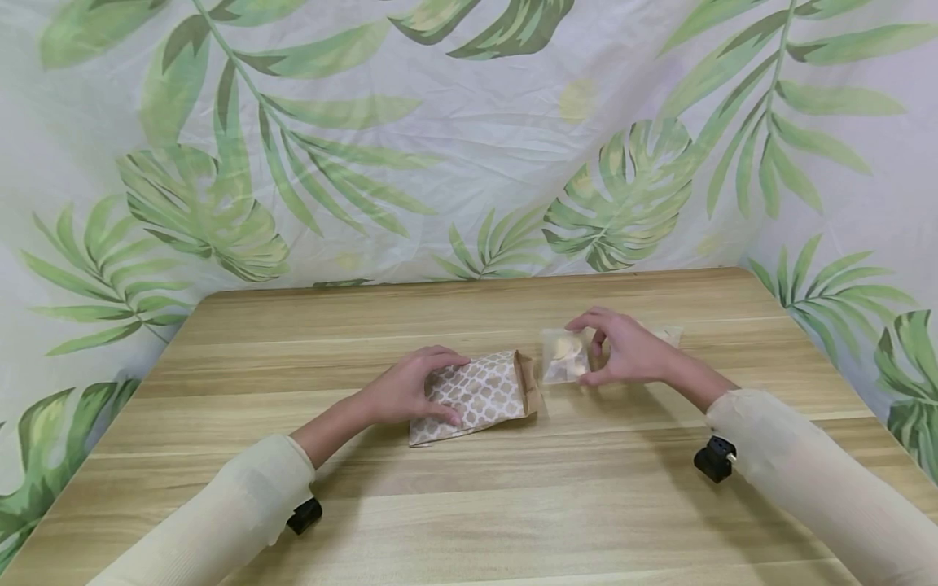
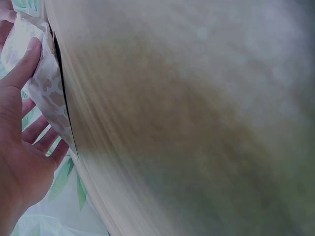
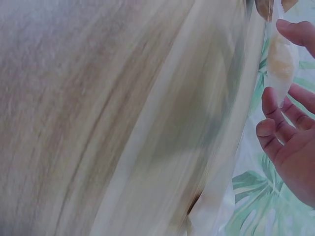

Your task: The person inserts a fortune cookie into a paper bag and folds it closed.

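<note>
A paper bag (image 1: 485,387) with a white and tan lattice print lies on the wooden table, its brown open mouth (image 1: 531,389) facing right. My left hand (image 1: 405,387) holds the bag's left part, thumb along the near side and fingers at the far side; the left wrist view shows the thumb (image 2: 29,61) over the printed paper. Just right of the mouth, my right hand (image 1: 632,350) grips a small translucent packet (image 1: 563,356) between thumb and fingers. Pale yellowish pieces show through it; their kind is unclear. The same packet (image 3: 281,61) appears edge-on in the right wrist view.
Behind the right hand lies another pale translucent packet (image 1: 670,334), mostly hidden. The wooden table (image 1: 469,505) ends at a leaf-printed cloth (image 1: 484,163) at the back and sides. Black wrist devices (image 1: 714,459) hang under both sleeves.
</note>
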Demonstrator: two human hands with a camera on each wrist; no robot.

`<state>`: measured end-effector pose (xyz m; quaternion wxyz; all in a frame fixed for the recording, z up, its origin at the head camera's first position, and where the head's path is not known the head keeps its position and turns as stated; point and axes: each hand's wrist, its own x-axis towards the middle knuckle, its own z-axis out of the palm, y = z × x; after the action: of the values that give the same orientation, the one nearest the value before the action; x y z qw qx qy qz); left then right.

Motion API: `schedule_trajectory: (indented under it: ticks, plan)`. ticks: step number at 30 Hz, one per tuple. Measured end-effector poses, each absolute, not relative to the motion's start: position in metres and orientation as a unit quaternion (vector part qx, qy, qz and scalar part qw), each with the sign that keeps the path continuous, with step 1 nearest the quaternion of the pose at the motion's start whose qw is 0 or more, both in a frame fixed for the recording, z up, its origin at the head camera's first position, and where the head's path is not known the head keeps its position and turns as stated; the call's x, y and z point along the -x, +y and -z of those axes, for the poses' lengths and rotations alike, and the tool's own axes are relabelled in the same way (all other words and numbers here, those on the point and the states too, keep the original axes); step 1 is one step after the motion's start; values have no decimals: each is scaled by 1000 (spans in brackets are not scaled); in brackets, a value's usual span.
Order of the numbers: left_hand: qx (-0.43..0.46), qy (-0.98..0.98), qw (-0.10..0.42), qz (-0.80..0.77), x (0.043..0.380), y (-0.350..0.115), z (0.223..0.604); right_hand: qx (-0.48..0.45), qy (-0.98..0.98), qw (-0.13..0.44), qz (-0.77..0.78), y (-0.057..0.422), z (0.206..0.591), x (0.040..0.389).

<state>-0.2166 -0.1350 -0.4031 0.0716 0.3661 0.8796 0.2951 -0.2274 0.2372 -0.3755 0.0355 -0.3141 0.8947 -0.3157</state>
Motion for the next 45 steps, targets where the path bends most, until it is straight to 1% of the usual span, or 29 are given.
schedule_trajectory:
  ticks: [20, 30, 37, 45]
  plan:
    - [-367, 879, 69, -297, 217, -136, 402, 341, 892, -20, 297, 219, 372, 212]
    - [-368, 879, 70, -297, 217, -135, 403, 359, 892, -7, 276, 210, 369, 202]
    - [-370, 877, 69, -298, 218, -136, 404, 374, 887, -3, 269, 207, 367, 201]
    - [-371, 879, 64, -294, 218, -136, 404, 385, 885, 18, 261, 205, 367, 204]
